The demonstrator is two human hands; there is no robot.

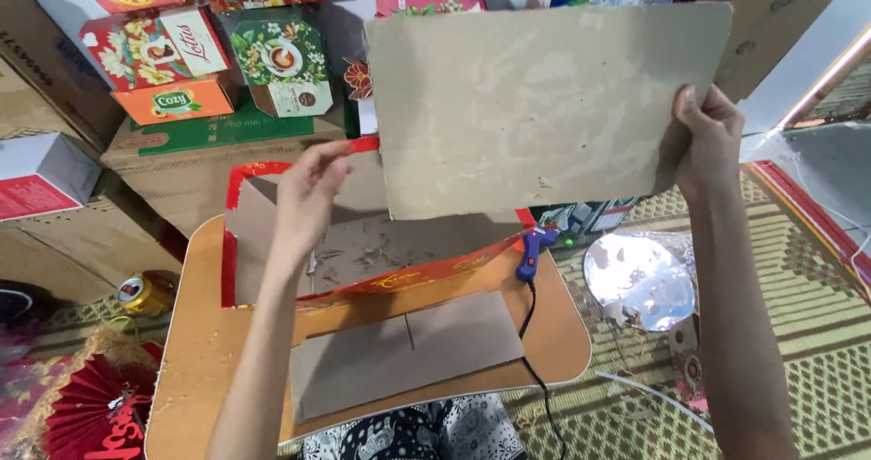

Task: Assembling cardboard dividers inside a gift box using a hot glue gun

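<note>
My right hand (709, 142) grips the right edge of a large grey-brown cardboard sheet (535, 106) and holds it up, tilted, above a low wooden table (209, 351). My left hand (308, 192) hovers with fingers spread near the sheet's lower left corner, over an open red-edged cardboard box (363, 251) that lies on the table. I cannot tell whether the left fingers touch the sheet. A flat piece of cardboard (408, 347) lies on the table in front of the box.
A blue glue gun (531, 251) with a black cord rests at the table's right side. Stacked colourful gift boxes (209, 52) and cartons stand behind. A silver foil disc (640, 278) lies on the woven mat, a can (141, 289) and red paper fan (95, 415) at left.
</note>
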